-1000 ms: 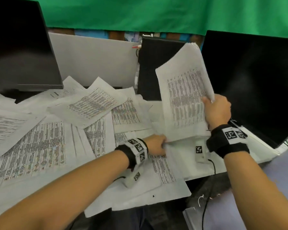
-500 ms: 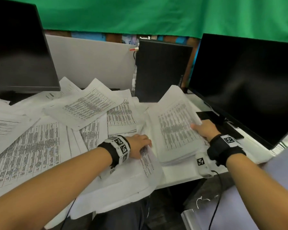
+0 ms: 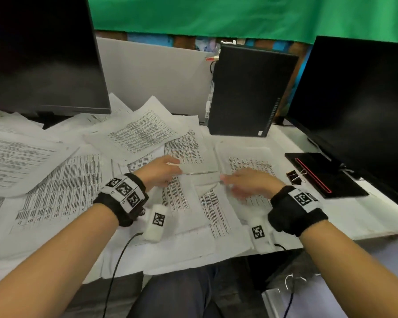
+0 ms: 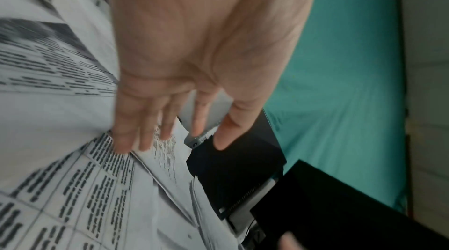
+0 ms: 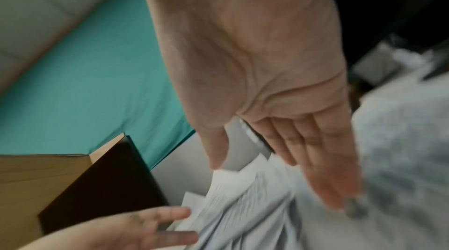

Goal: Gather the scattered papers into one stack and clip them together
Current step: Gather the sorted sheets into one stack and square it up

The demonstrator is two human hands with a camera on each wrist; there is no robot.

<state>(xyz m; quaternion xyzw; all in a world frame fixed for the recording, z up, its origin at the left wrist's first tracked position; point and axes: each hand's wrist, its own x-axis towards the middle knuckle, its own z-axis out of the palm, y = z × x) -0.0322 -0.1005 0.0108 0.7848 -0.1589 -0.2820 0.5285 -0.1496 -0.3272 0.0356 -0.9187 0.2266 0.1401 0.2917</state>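
Note:
Printed sheets (image 3: 62,180) lie scattered and overlapping across the desk. A gathered stack (image 3: 251,160) lies flat right of centre. My left hand (image 3: 172,165) reaches onto a loose sheet (image 3: 191,154) just left of the stack; in the left wrist view the left hand (image 4: 170,138) has straight, spread fingers with tips on the paper (image 4: 167,150). My right hand (image 3: 225,179), blurred, hovers over the stack's near left corner; in the right wrist view the right hand (image 5: 274,185) is flat and holds nothing. A black binder clip (image 3: 293,176) lies right of the stack.
A black pad with a red stripe (image 3: 319,175) lies beside the clip. A dark monitor (image 3: 359,106) stands at the right, another monitor (image 3: 41,56) at the back left, and a black computer case (image 3: 248,92) between them. Sheets overhang the desk's near edge (image 3: 182,265).
The right hand lowered the upright stack flat onto the desk, let go and swung left. The left hand slid forward onto a loose sheet beside the stack.

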